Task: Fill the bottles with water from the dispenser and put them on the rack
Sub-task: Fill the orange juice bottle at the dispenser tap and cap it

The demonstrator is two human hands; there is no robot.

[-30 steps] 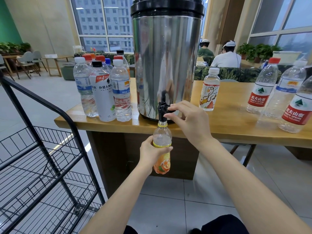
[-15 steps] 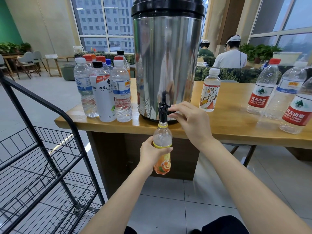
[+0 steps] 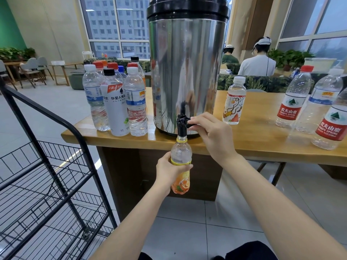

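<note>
Our left hand (image 3: 166, 173) grips the bottle (image 3: 181, 152) under the tap (image 3: 181, 121). Our right hand (image 3: 212, 134) pinches the tap. The rack (image 3: 47, 166) stands at 9 o'clock.

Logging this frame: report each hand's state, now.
Left hand: holds the bottle under the tap.
Right hand: pinches the tap.

The red-labelled bottles (image 3: 289, 112) on the right read 农夫山泉 NONGFU SPRING; the white bottle (image 3: 116, 111) reads 外星人.
</note>
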